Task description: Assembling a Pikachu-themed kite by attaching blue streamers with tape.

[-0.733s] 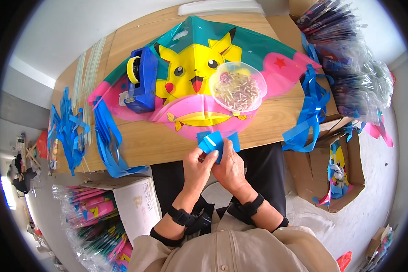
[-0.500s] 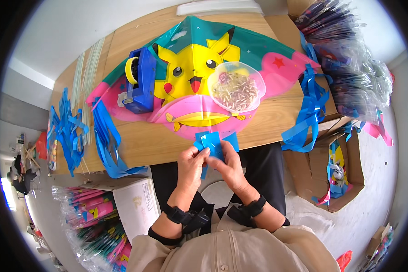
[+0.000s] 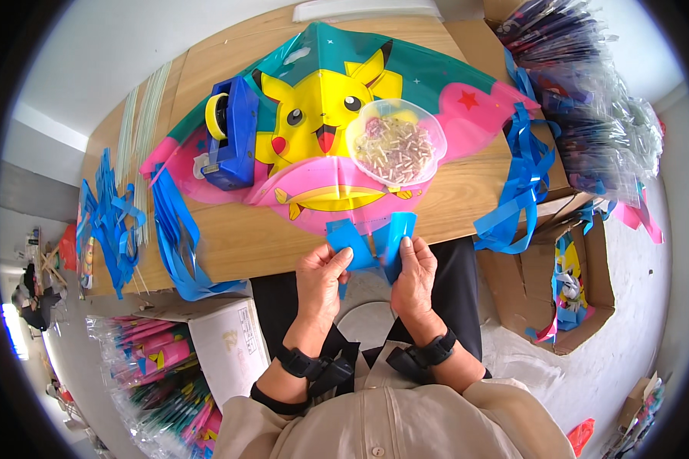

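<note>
A kite-like plastic sheet point(image 3: 467, 141) in teal and pink, printed with a yellow cartoon figure, lies spread on the wooden table point(image 3: 459, 203). Just off the table's front edge, my left hand point(image 3: 321, 279) pinches one piece of blue plastic ribbon point(image 3: 347, 237) between thumb and fingers. My right hand point(image 3: 415, 277) grips a second upright blue piece point(image 3: 400, 229) beside it. Both pieces meet low between my hands; whether they are joined there I cannot tell. Their tops reach the sheet's lower pink edge.
A blue tape dispenser point(image 3: 237, 141) and a clear bowl point(image 3: 390, 106) of small tubular pieces rest on the sheet. Blue ribbon bundles point(image 3: 180, 233) hang at both sides. Thin white rods point(image 3: 147, 130) lie at left. Cartons point(image 3: 230, 344) and bagged goods point(image 3: 597, 122) flank the table.
My hands have drawn apart, the right one moving to the right. The blue pieces, overlapped before, now spread into two separate upper ends.
</note>
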The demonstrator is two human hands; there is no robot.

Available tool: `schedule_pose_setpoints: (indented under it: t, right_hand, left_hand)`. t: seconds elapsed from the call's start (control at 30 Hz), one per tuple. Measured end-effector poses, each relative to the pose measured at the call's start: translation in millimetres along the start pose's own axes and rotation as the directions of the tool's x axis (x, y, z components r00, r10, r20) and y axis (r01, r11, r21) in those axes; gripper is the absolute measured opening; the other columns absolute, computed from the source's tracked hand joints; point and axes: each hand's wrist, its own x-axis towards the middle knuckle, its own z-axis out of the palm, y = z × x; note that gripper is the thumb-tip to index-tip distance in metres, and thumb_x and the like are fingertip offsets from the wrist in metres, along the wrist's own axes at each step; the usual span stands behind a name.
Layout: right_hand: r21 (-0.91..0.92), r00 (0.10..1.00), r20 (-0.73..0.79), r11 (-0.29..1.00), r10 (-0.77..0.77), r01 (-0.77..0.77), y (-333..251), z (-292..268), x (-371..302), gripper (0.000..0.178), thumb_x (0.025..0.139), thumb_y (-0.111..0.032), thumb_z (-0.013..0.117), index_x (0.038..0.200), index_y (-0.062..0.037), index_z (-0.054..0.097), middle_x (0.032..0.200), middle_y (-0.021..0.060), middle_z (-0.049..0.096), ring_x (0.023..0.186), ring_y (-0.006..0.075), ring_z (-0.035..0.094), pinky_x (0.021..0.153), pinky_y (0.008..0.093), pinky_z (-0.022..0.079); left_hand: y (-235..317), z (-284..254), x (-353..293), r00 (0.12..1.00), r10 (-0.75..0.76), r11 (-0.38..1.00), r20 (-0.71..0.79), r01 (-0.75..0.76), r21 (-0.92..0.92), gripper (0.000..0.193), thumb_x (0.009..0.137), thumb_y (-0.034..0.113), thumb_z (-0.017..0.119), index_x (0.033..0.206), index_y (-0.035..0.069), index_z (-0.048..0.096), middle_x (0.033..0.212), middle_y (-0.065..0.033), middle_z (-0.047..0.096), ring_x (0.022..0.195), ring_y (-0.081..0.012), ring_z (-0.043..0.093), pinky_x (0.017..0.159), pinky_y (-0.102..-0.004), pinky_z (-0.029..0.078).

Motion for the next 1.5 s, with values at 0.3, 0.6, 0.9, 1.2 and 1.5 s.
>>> schedule_pose_setpoints:
  t: [0.3,0.6,0.9,1.2,1.5]
  right_hand:
    - [-0.273,0.949,0.244,0.953,0.198,-0.128,-18,-1,-11,0.018,0.077,-0.007,0.073,0.092,-0.0014,0.064,0.065,-0.0068,0.051,0.057,0.0023,0.042,0.053,0.0201,0.034]
    - [-0.245,0.98,0.175,0.968,0.095,-0.05,-13,2,-11,0.006,0.079,-0.006,0.072,0.077,-0.0052,0.067,0.07,-0.0066,0.06,0.063,0.0014,0.048,0.059,0.0198,0.04]
    - [-0.208,0.979,0.163,0.974,0.126,-0.091,-8,4,-17,0.006,0.079,-0.006,0.073,0.077,-0.0062,0.067,0.072,-0.0059,0.061,0.066,0.0023,0.05,0.061,0.0209,0.042]
    - [-0.21,0.988,0.084,0.971,0.133,-0.113,-3,1,-17,0.008,0.078,-0.007,0.073,0.076,-0.0048,0.067,0.071,-0.0051,0.06,0.066,0.0031,0.05,0.061,0.0209,0.041]
    - [-0.345,1.0,-0.016,0.939,-0.011,0.004,-13,-2,3,0.014,0.08,-0.006,0.068,0.067,-0.001,0.063,0.061,-0.0061,0.051,0.057,0.0026,0.041,0.051,0.0229,0.034]
  left_hand:
    - [-1,10,-2,0.999,0.026,0.998,-0.029,-0.024,0.06,0.008,0.078,0.005,0.072,0.078,0.006,0.064,0.068,0.0037,0.056,0.054,-0.003,0.043,0.049,-0.0191,0.033]
    - [-7,4,2,0.995,0.076,0.995,0.069,-0.081,0.063,0.007,0.081,0.005,0.068,0.079,0.003,0.062,0.071,0.0011,0.058,0.058,-0.0045,0.047,0.053,-0.0199,0.037]
    - [3,14,-7,0.998,0.062,0.99,-0.008,-0.061,0.124,0.008,0.082,0.004,0.068,0.081,0.002,0.061,0.069,0.0026,0.055,0.059,-0.0039,0.048,0.053,-0.0191,0.038]
    - [-6,-1,-5,0.996,0.072,0.991,0.059,-0.078,0.112,0.01,0.08,0.003,0.07,0.076,0.003,0.061,0.064,0.0033,0.053,0.053,-0.0028,0.044,0.048,-0.0186,0.034]
    - [17,-59,23,0.723,0.643,0.651,-0.253,-0.341,0.678,0.035,0.075,0.001,0.069,0.108,0.002,0.056,0.09,-0.0071,0.058,0.078,-0.0177,0.056,0.07,-0.0318,0.047]
